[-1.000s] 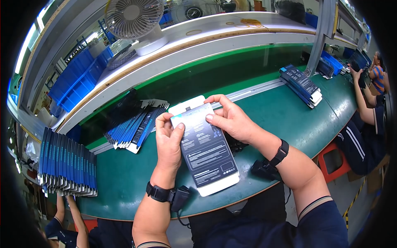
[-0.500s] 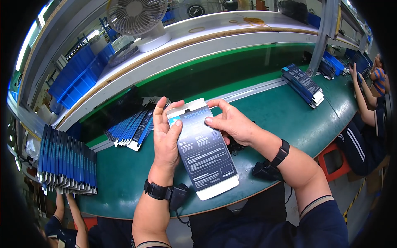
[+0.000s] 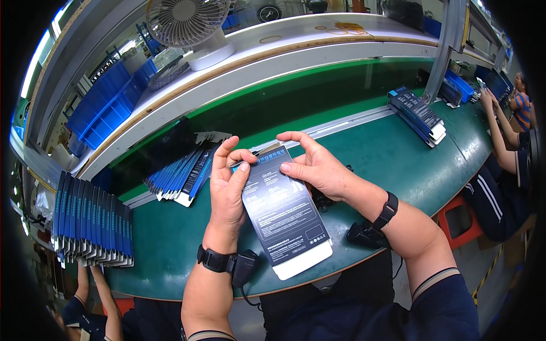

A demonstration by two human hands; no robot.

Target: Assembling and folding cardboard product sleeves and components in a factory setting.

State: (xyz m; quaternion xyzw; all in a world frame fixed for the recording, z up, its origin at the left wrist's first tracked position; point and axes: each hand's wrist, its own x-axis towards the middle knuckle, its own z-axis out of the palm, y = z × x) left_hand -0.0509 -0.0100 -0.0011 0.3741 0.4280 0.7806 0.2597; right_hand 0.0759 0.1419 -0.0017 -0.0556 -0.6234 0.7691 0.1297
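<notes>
A dark blue flat carton (image 3: pixel 285 213) with pale print is held in front of me between both hands, over the near edge of the green table. My left hand (image 3: pixel 227 187) is closed on its left side, thumb on the printed face and fingers bent at the far end. My right hand (image 3: pixel 323 170) grips the upper right edge with its thumb on top; the index finger reaches past the far end, and the other fingers are mostly hidden behind. A white flap (image 3: pixel 304 261) sticks out from the carton's near end.
Flattened cartons (image 3: pixel 182 173) lie fanned behind my left hand; a row of cartons (image 3: pixel 94 221) stands at far left. More cartons (image 3: pixel 416 116) lie at back right. A shelf with a white fan (image 3: pixel 190 28) and blue bins (image 3: pixel 108 108) runs behind. Co-workers' arms show at both sides.
The pale flap at the carton's far end has folded down out of sight. The carton's near end has shifted slightly down and right. Both hands stay on it.
</notes>
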